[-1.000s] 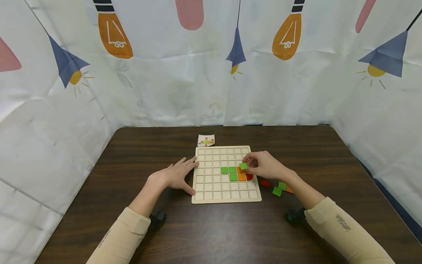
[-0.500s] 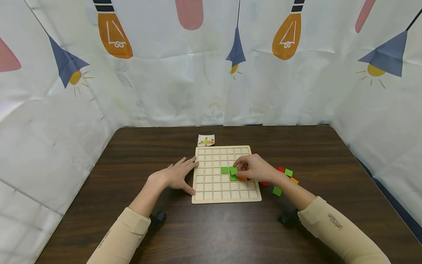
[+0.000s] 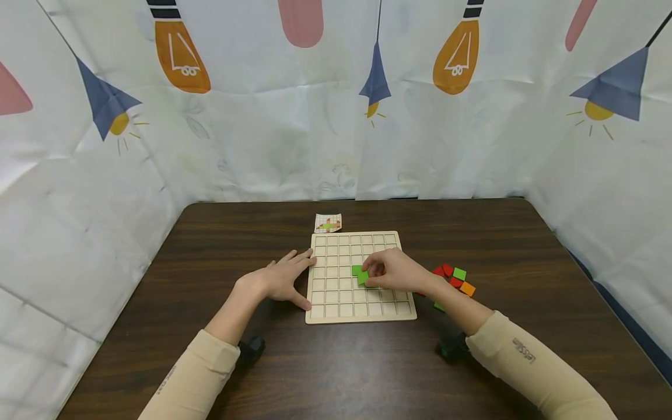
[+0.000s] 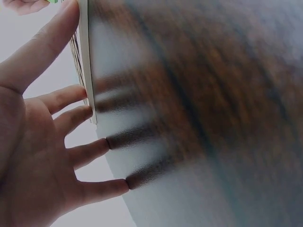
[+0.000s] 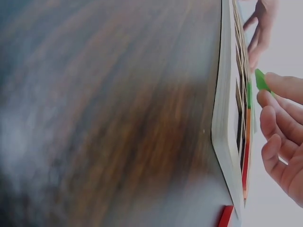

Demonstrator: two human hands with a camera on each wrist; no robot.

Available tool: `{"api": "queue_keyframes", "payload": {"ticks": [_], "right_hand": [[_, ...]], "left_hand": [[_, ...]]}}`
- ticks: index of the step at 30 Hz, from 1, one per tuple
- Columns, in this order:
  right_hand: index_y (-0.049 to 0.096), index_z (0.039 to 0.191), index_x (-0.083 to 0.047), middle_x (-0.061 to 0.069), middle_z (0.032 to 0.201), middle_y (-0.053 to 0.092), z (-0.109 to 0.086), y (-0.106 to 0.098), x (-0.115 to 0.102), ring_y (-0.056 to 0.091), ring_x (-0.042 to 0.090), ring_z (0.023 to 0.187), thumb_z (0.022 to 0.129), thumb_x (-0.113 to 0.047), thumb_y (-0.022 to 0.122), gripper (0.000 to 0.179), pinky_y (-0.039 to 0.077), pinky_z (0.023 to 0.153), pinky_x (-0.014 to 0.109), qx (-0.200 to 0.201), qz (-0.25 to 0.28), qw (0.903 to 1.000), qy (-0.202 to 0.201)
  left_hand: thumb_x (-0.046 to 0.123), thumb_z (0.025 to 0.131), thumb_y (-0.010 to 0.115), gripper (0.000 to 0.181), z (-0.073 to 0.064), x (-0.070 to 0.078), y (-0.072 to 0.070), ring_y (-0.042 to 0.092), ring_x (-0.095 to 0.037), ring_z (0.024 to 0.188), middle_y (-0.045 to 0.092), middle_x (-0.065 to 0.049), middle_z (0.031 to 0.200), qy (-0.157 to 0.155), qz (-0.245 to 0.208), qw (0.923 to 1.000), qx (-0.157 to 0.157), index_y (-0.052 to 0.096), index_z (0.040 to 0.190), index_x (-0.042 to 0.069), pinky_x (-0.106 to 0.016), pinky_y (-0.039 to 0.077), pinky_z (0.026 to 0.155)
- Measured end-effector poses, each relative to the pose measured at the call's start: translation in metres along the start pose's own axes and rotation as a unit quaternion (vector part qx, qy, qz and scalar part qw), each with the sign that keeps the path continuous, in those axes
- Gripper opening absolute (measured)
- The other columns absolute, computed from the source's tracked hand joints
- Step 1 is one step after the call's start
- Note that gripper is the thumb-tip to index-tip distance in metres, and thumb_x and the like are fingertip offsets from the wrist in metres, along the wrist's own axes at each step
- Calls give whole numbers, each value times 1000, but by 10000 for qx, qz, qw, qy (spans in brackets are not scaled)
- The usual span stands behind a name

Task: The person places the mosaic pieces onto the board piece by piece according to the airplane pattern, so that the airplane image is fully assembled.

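right grip (image 3: 391, 271), shifted leftward, pinches green tile (image 3: 363, 278), forearm (image 3: 458, 298) overlapping pieces (image 3: 438, 307); left grip (image 3: 283, 281) splayed.

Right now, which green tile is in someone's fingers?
The green tile pinched by the right hand, raised off the board; the other visible green tiles lie on the board or table.

A dark wood-grain counter (image 3: 336, 373) with rounded far corners stands before pale, creased cloth (image 3: 294, 146) that also hangs along both sides, printed with orange light bulbs (image 3: 182, 61), blue lampshades (image 3: 375, 76) and pink shapes (image 3: 301, 23).
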State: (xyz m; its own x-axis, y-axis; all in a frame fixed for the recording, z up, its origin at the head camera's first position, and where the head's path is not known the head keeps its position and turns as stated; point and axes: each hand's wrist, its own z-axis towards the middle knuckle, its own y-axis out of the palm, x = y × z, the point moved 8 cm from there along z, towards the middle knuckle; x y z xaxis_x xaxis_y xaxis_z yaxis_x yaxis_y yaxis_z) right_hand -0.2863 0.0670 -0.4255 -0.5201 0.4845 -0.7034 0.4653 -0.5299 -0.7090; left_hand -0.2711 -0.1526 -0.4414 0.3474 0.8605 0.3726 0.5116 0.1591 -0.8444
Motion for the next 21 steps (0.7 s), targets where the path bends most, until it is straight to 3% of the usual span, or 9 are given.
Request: {"api": "queue_keyframes", "payload": {"ticks": [8, 21], "right_hand": [[75, 106, -5, -11, 79, 67, 4, 7, -5, 62, 5, 70, 88, -12, 83, 21, 54, 67, 27, -132, -201, 9996, -128], [74, 102, -5, -10, 73, 63, 10, 12, -8, 58, 5, 65, 86, -12, 85, 21, 51, 67, 27, -206, -408, 9990, 8]], "left_hand": [[48, 81, 87, 108, -1, 1, -1, 4, -40, 155, 9, -10, 172, 33, -45, 10000, 40, 28, 164, 12, -73, 14, 114], [47, 81, 87, 108, -1, 1, -1, 5, -41, 155, 10, -11, 171, 29, -62, 10000, 71, 28, 164, 11, -74, 14, 114]]}}
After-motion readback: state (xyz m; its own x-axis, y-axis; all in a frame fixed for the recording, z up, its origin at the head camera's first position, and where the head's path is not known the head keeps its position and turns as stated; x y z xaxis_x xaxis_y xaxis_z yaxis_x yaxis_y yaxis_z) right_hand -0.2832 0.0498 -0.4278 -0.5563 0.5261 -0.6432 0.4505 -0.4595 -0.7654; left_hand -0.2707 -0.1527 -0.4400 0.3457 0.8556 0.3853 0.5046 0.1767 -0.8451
